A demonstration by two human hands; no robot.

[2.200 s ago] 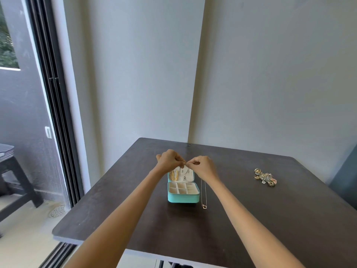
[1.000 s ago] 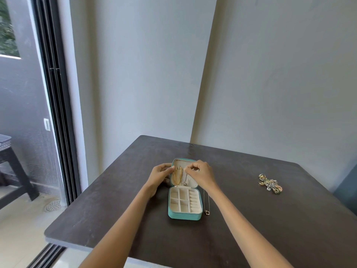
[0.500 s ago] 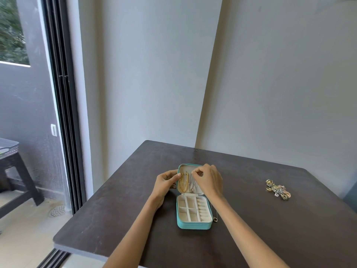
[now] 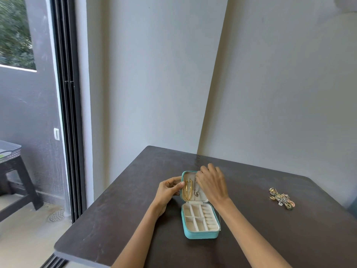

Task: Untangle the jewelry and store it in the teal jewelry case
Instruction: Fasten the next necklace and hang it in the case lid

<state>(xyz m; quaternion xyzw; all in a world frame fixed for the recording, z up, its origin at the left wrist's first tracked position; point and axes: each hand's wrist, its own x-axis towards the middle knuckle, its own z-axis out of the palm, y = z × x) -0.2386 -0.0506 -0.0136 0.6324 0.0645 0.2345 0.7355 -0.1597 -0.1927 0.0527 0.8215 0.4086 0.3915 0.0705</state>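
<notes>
A dark brown bench (image 4: 119, 215) with a matte, faintly scuffed top stands pushed into the corner where 2 pale grey walls (image 4: 154, 74) meet. To the left runs a black sliding door frame (image 4: 66, 113), with a small white switch (image 4: 56, 134) on the dark grey outer wall beside it. Past the frame, a dark stool (image 4: 13, 171) with a patterned top stands on a light tiled floor (image 4: 25, 238), near a round floor drain (image 4: 57, 215). Green foliage (image 4: 13, 29) shows at top left.

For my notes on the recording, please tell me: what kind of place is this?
Probably a room in a home, beside a balcony or patio: a dark table stands in a plain wall corner, a sliding glass door opens onto an outdoor floor with a drain and greenery.
</notes>
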